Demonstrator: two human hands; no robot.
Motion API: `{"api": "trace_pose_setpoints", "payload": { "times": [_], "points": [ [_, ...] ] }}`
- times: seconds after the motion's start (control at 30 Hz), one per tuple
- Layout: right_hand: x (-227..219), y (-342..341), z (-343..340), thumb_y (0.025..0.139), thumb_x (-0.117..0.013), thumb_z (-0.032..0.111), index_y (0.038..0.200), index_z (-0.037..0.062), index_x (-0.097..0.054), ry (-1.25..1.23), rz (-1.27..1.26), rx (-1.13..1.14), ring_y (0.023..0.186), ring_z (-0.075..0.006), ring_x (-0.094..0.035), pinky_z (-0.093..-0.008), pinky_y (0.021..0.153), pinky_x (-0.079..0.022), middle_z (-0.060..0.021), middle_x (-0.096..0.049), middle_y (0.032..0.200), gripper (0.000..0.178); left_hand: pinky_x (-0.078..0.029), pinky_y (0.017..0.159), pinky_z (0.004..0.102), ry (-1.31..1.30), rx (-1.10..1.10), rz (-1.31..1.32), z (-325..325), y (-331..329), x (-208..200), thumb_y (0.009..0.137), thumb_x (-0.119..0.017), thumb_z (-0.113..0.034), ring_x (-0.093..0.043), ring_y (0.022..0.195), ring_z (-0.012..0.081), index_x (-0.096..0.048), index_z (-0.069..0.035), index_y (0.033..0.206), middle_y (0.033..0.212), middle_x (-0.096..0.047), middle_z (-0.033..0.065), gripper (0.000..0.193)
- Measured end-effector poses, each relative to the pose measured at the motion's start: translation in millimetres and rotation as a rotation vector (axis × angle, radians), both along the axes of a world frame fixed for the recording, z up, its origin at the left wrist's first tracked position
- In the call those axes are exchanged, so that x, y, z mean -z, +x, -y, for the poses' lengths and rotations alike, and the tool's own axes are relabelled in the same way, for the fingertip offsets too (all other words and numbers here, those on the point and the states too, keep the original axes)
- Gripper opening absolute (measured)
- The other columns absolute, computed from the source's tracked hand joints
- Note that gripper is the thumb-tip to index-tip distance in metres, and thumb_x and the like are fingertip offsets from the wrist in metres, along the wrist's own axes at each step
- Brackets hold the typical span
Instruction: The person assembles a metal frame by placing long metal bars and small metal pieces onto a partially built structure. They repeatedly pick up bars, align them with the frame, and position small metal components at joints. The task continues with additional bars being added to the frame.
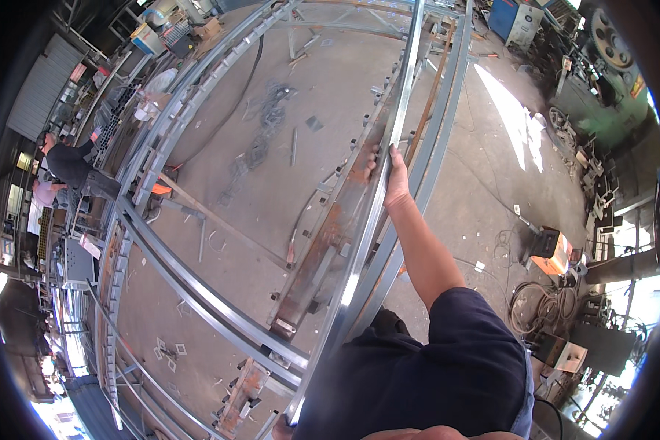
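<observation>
My right hand [396,182] is closed around a long, shiny square metal tube [367,235], thumb on one side and fingertips on the other. The tube runs from the far top edge down past my left side. A patch at its near end, by the lower edge, may be my left hand [282,427]; its fingers cannot be made out. Alongside the tube lies a rusty steel beam [330,231] with small brackets along its edge. Grey steel rails [436,139] run parallel on the right. A pair of curved-looking rails [205,293] meets them from the left.
A large metal frame [191,92] surrounds the concrete floor, which carries scraps and cables. To the left a person in dark clothes [72,165] bends over tubes, with another person behind. An orange machine [552,253] and coiled hoses [539,308] stand on the right, near a green machine [601,103].
</observation>
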State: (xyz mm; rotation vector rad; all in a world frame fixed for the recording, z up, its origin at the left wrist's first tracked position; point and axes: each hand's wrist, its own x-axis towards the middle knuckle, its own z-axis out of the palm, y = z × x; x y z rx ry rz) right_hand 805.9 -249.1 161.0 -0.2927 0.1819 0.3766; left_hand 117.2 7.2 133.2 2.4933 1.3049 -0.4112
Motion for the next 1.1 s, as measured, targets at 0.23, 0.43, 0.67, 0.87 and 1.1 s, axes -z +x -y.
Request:
{"api": "trace_pose_setpoints", "payload": {
  "times": [0.23, 0.43, 0.67, 0.87, 1.1],
  "points": [
    [47.3, -6.5, -30.3, 0.103, -0.061, 0.048, 0.104, 0.0157, -0.059, -0.186, -0.121, -0.011, 0.070, -0.0153, -0.057, -0.0328, 0.068, -0.052, -0.0018, -0.059, 0.086, 0.032, -0.049, 0.078, 0.0503, 0.506, 0.197, 0.306, 8.9, 147.2, -3.6, 0.067, -0.083, -0.025, -0.064, 0.081, 0.0368, -0.066, -0.011, 0.093, 0.082, -0.067, 0.0101, 0.034],
    [60.8, 29.1, -49.1, 0.100, -0.065, 0.030, 0.101, 0.0120, -0.059, -0.508, -0.185, 0.021, 0.067, -0.0186, -0.056, -0.0361, 0.062, -0.050, -0.0037, -0.057, 0.081, 0.019, -0.049, 0.082, 0.0513, 0.224, 0.340, 0.217, 3.2, 228.6, -16.0, 0.082, -0.078, -0.033, -0.066, 0.091, 0.0356, -0.063, -0.009, 0.109, 0.087, -0.066, 0.0094, 0.039],
    [63.9, 88.1, -41.8, 0.093, -0.068, 0.016, 0.107, 0.0065, -0.062, -0.872, -0.327, 0.069, 0.064, -0.0208, -0.059, -0.0402, 0.055, -0.051, -0.0053, -0.059, 0.079, 0.018, -0.053, 0.067, 0.0482, 0.253, 0.384, 0.232, -31.2, 204.0, -17.4, 0.066, -0.083, -0.017, -0.067, 0.077, 0.0352, -0.064, -0.013, 0.110, 0.085, -0.066, 0.0073, 0.047],
    [132.4, 157.6, -15.3, 0.084, -0.068, 0.001, 0.097, -0.0046, -0.068, -1.025, -0.146, 0.178, 0.061, -0.0228, -0.064, -0.0382, 0.049, -0.051, -0.0121, -0.065, 0.076, 0.015, -0.056, 0.070, 0.0500, -0.030, 0.369, 0.099, -25.6, 255.3, 8.1, 0.079, -0.084, -0.031, -0.071, 0.085, 0.0382, -0.064, -0.020, 0.127, 0.098, -0.070, 0.0139, 0.053],
    [145.3, 179.3, -15.6, 0.083, -0.070, 0.004, 0.115, -0.0053, -0.059, -1.250, -0.086, 0.084, 0.071, -0.0228, -0.068, -0.0400, 0.060, -0.055, -0.0122, -0.068, 0.085, 0.035, -0.058, 0.072, 0.0488, -0.150, 0.411, 0.058, -37.9, 309.8, 36.0, 0.083, -0.079, -0.045, -0.073, 0.084, 0.0350, -0.061, -0.025, 0.137, 0.098, -0.073, 0.0125, 0.060]
  ]
}}
